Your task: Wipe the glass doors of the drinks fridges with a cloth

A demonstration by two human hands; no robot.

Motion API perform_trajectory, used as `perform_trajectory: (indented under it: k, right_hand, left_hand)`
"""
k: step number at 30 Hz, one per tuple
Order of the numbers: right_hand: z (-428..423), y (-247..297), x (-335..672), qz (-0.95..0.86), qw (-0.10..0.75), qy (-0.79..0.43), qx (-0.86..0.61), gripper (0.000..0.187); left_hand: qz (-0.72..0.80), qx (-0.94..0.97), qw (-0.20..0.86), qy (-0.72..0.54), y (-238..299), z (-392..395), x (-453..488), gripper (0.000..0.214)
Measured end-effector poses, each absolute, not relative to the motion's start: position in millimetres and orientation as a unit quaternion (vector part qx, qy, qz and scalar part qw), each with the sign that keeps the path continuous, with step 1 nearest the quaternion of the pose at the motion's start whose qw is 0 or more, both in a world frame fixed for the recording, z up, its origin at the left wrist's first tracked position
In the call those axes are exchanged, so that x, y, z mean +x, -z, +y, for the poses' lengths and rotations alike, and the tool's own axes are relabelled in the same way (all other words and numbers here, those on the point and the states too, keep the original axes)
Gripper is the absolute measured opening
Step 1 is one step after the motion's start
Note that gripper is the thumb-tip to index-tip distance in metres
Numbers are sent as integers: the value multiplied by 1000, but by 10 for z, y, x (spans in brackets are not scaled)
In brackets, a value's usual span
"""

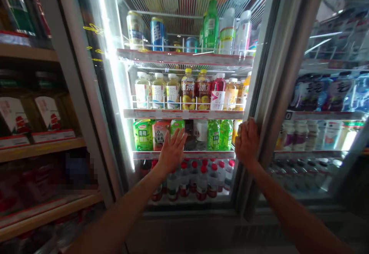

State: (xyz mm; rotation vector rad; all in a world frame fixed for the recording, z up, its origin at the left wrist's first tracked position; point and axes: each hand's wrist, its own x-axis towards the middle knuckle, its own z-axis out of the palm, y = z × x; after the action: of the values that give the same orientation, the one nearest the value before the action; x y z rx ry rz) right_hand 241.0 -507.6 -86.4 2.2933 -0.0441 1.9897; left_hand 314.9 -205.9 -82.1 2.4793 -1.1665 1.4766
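Note:
My left hand (172,150) is spread with its fingers apart and holds nothing. It is in front of the lower drink shelf, over a green-capped or green-labelled bottle (176,125) that it partly covers. I cannot tell whether it touches the glass. Beside it stand a green carton-shaped bottle (143,136) and a red-brown one (159,132). My right hand (247,140) is at the edge of the fridge door frame (263,104), its fingers curled round that edge. Two green bottles (213,134) are just left of it.
Above are a shelf of tea and juice bottles (188,90) and another with cans (157,34) and bottles. Red-capped bottles (203,182) fill the bottom. A second fridge section (325,115) is on the right. Wooden shelves (43,148) with boxed bottles stand on the left.

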Motion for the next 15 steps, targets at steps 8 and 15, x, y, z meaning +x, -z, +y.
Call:
perform_trajectory:
  k: [8, 15]
  right_hand:
    - [-4532, 1116, 2438, 160, 111, -578, 792, 64]
    - [-4296, 458, 2743, 106, 49, -631, 767, 58]
  left_hand:
    - [-343, 810, 15, -476, 856, -1669, 3194, 60]
    - [-289, 828, 43, -478, 725, -1416, 3254, 59]
